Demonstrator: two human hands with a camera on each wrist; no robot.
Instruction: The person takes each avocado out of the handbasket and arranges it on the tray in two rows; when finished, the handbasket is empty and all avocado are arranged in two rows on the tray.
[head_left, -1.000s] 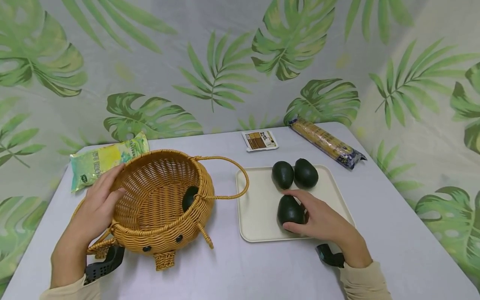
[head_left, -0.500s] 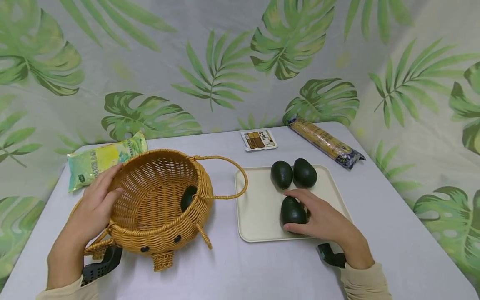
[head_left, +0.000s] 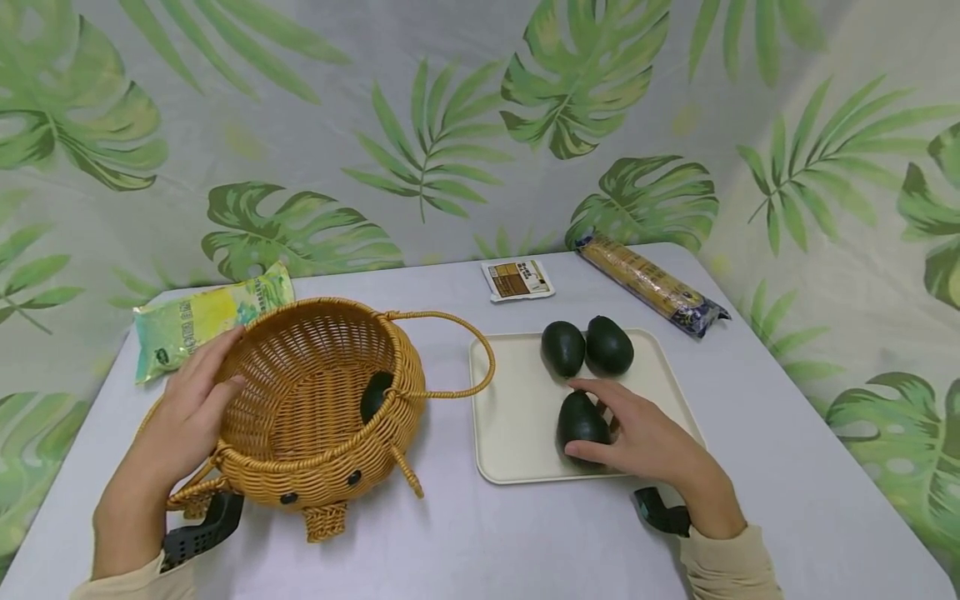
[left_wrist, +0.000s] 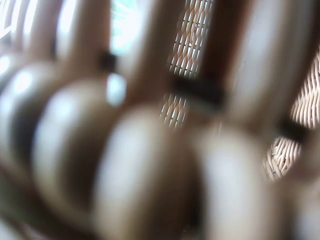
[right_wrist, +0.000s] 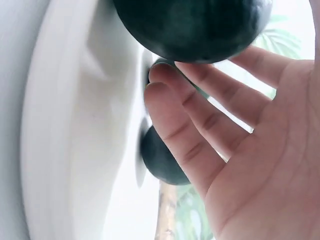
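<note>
A round wicker basket [head_left: 311, 400] with a woven animal face stands at the left. My left hand [head_left: 187, 408] rests along its left rim, thumb tip over the opening; its other fingers are largely hidden. The left wrist view shows only blurred wicker close up. A dark green avocado [head_left: 377, 397] lies inside the basket. On the cream tray [head_left: 510, 467], my right hand [head_left: 641, 433] cups another avocado [head_left: 581, 422], its thumb in front and index finger behind. In the right wrist view, nearly straight fingers [right_wrist: 185, 135] reach the underside of that avocado [right_wrist: 195, 30].
Two more avocados [head_left: 585, 346] lie side by side at the tray's back. Behind stand a small flat packet [head_left: 517, 281] and a long pack of noodles [head_left: 648, 283]. A yellow-green bag [head_left: 210, 321] lies behind the basket. The basket's loop handle [head_left: 487, 358] overhangs the tray's left edge.
The avocado by my right hand shifted slightly right, then back left, tilting a little. Both hands have stayed almost in place; the basket appears only marginally farther left than one second ago.
</note>
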